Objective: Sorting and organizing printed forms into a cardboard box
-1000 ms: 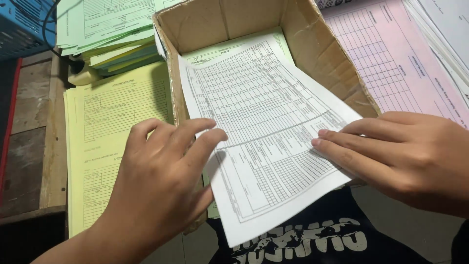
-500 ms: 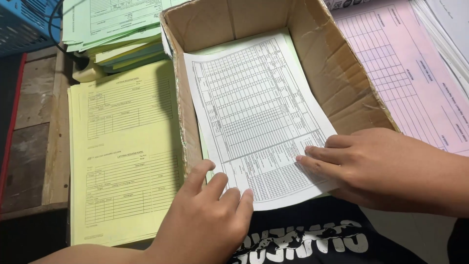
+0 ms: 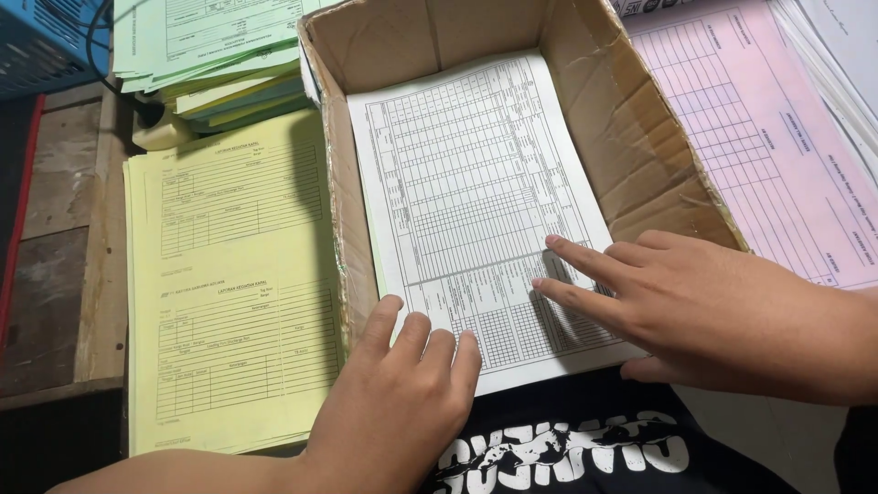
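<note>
The cardboard box (image 3: pixel 631 155) fills the upper centre of the frame, its near side open toward the person. A white printed form (image 3: pixel 476 192) lies flat on the box floor, its near edge projecting slightly past the box opening at lower centre. One second ago this sheet sat skewed and hung well out of the box; it is now squared with the walls and pushed further in, which indicates the sheet is close to seated on the stack.

Left of the box, a stack of yellow forms (image 3: pixel 229 293) occupies the centre left of the frame. A stack of green forms (image 3: pixel 210 46) lies at upper left, and pink forms (image 3: pixel 759 155) lie at upper right.

The right hand (image 3: pixel 713 311) rests at lower right, open, with two extended fingers pressing flat on the sheet's lower right area. The left hand (image 3: pixel 412 393) sits at lower centre, fingers loosely curled, fingertips touching the sheet's near left corner. It has moved from on top of the sheet to this edge. Neither hand grips anything.
</note>
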